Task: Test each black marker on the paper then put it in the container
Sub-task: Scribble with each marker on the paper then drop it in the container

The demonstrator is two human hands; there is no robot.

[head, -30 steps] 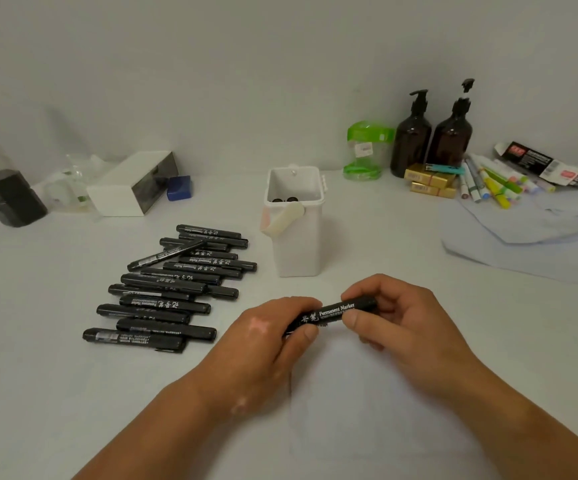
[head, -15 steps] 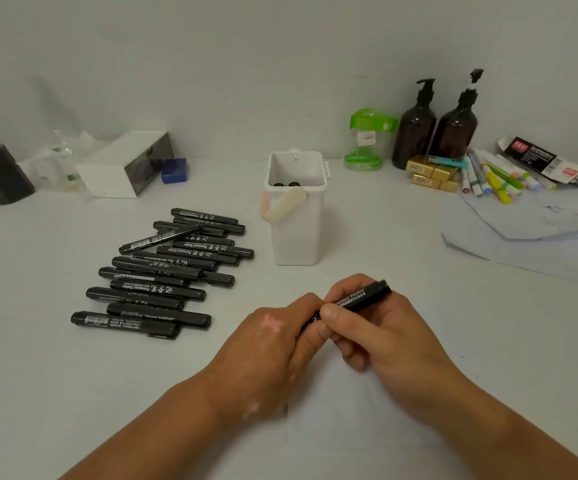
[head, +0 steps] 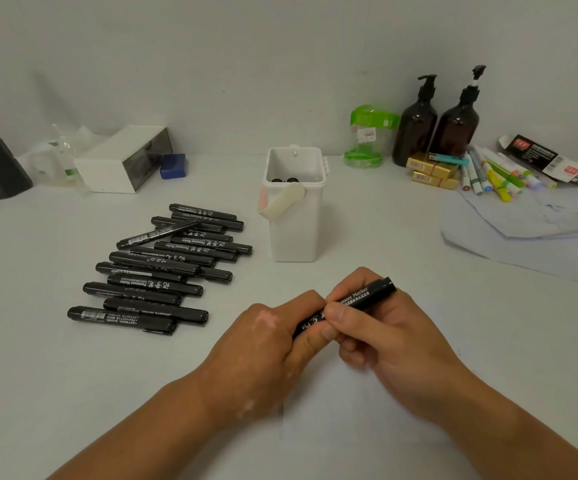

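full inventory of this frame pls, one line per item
container: 1, white, centre; two marker ends inside
held marker: 1, black, front centre
loose markers: about a dozen, black, left of container
paper: 1, white, table front
pump bottles: 2, brown, back right
jar: 1, green-lidded, beside pump bottles
gold boxes: at least 2, before pump bottles
coloured pens: heap, mixed, far right
white box: 1, back left
blue box: 1, beside white box
left hand: grips held marker's lower end
right hand: pinches its barrel

Left hand (head: 263, 337) and right hand (head: 389, 336) meet, both grips curled round marker (head: 367, 295).
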